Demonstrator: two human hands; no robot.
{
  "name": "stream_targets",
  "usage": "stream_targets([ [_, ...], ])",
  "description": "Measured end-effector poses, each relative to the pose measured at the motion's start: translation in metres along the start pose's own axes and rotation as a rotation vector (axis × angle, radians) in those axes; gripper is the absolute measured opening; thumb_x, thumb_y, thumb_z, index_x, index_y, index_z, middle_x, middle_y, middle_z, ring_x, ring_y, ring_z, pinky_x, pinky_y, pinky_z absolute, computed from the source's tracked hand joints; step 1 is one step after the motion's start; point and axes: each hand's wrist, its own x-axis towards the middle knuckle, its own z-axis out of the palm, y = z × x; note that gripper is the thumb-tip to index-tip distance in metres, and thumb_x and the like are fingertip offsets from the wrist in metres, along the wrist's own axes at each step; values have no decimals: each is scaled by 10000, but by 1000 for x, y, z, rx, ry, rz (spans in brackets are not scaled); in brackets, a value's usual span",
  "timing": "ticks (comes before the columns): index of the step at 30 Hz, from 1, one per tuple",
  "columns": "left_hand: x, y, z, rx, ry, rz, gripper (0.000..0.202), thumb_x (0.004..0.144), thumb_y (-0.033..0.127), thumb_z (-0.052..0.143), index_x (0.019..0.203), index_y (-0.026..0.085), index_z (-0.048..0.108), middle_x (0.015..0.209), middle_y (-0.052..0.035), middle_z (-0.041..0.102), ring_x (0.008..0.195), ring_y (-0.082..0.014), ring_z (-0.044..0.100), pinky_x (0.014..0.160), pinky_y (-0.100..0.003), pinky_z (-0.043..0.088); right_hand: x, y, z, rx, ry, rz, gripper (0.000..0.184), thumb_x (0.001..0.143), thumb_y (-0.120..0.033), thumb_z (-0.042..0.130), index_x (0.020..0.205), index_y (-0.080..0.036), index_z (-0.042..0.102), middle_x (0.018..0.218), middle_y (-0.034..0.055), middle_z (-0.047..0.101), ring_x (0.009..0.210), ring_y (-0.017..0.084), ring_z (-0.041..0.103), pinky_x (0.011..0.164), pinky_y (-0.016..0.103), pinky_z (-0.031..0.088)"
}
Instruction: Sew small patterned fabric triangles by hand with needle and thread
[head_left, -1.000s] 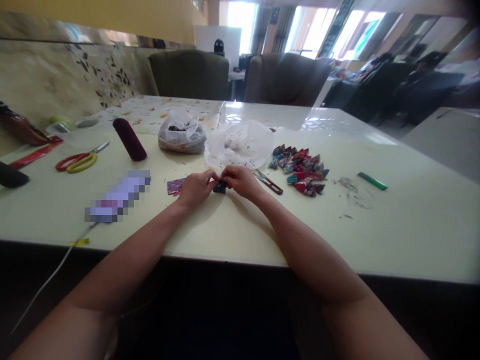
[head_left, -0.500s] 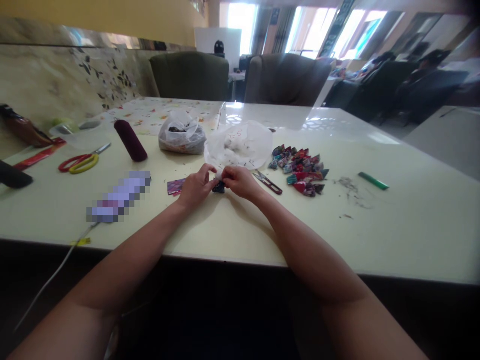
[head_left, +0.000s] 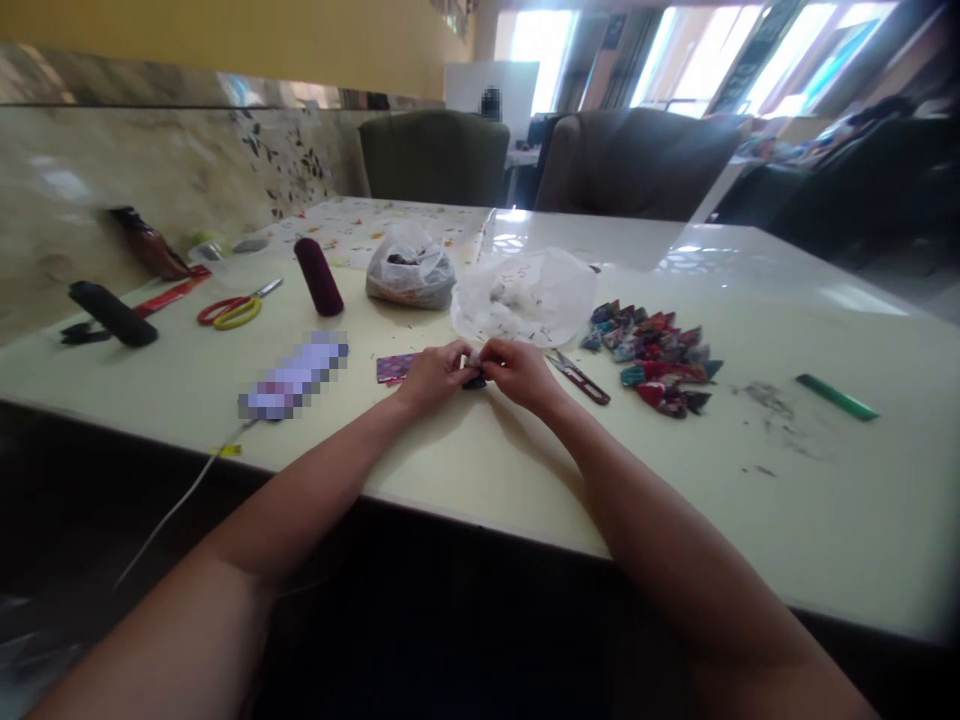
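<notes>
My left hand (head_left: 435, 377) and my right hand (head_left: 521, 372) meet over the table, fingers pinched together on a small dark cloth piece (head_left: 474, 382). A bit of white, fluffy-looking stuffing (head_left: 474, 358) shows between the fingertips; most of the cloth is hidden. Beside my left hand lie purple patterned fabric pieces (head_left: 394, 369), partly covered by it. Thread snips (head_left: 581, 378) rest right of my right hand. Just beyond the hands, a white plastic bag (head_left: 559, 300) lies spread with white fluff (head_left: 517, 297) on it.
Several small pointed fabric pieces (head_left: 652, 350) are clustered at right, near a green strip-like object (head_left: 836, 397) and dark scraps (head_left: 772, 402). Leftward are a tied-open plastic bag (head_left: 411, 285), a maroon thread cone (head_left: 319, 277), scissors (head_left: 238, 310), a blurred-out phone-like object (head_left: 294, 378) and a black cylinder (head_left: 112, 314).
My view has turned left, so everything sits further right in it. My left fingers have drawn in closer to the right ones, and less of the dark cloth shows.
</notes>
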Motion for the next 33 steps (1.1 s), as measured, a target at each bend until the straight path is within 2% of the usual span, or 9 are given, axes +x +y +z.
stream_targets([
  [7, 0, -4, 0, -51, -38, 27, 135, 878, 256, 608, 867, 176, 715, 767, -22, 717, 716, -168, 615, 669, -268, 406, 0, 4, 2, 15, -11, -3, 151, 785, -104, 547, 767, -167, 683, 726, 25, 685, 669, 153, 577, 655, 257, 391],
  [16, -1, -6, -3, -38, -153, 49, 179, 876, 287, 596, 780, 186, 708, 680, 9, 667, 654, -149, 570, 649, -266, 369, 0, 3, 0, 19, -43, -18, 162, 755, -102, 550, 785, -161, 698, 758, 24, 699, 694, 144, 585, 661, 249, 402],
  [20, 1, -6, -6, -7, -65, 58, 223, 881, 331, 570, 743, 185, 669, 687, -5, 657, 687, -168, 576, 654, -275, 373, 3, 11, 1, 178, -34, -8, 134, 761, -129, 559, 817, -161, 677, 750, 9, 677, 709, 139, 602, 674, 246, 449],
  [24, 4, -6, -9, -97, 74, -3, 260, 846, 393, 593, 693, 184, 608, 639, 6, 590, 646, -154, 514, 621, -269, 358, 7, 23, -1, 352, 51, 78, 143, 806, -232, 624, 932, -169, 652, 876, 24, 684, 707, 128, 634, 614, 235, 510],
  [26, 5, -6, -9, -160, 140, -26, 281, 839, 425, 602, 686, 189, 592, 600, 20, 539, 609, -142, 469, 596, -264, 347, 8, 26, -2, 420, -10, 167, 204, 821, -289, 665, 982, -166, 639, 860, 33, 686, 656, 129, 640, 523, 222, 504],
  [29, 5, -6, -8, -249, 201, -56, 278, 836, 439, 612, 709, 193, 596, 586, 24, 513, 576, -135, 442, 562, -263, 343, 6, 23, -1, 526, -233, 284, 301, 831, -331, 710, 1067, -162, 625, 720, 17, 676, 532, 136, 618, 403, 218, 462],
  [31, 4, -5, -8, -291, 207, -60, 267, 837, 434, 619, 734, 188, 613, 600, 20, 523, 574, -134, 447, 549, -261, 347, 4, 17, 1, 581, -313, 311, 251, 837, -277, 704, 1050, -166, 632, 642, -6, 652, 472, 119, 583, 381, 207, 445],
  [33, 3, -4, -8, -315, 189, -50, 270, 842, 432, 627, 741, 182, 622, 603, 22, 519, 571, -127, 439, 540, -257, 342, 3, 11, 4, 634, -294, 307, 157, 834, -182, 660, 988, -167, 637, 603, -28, 624, 447, 93, 549, 388, 187, 436],
])
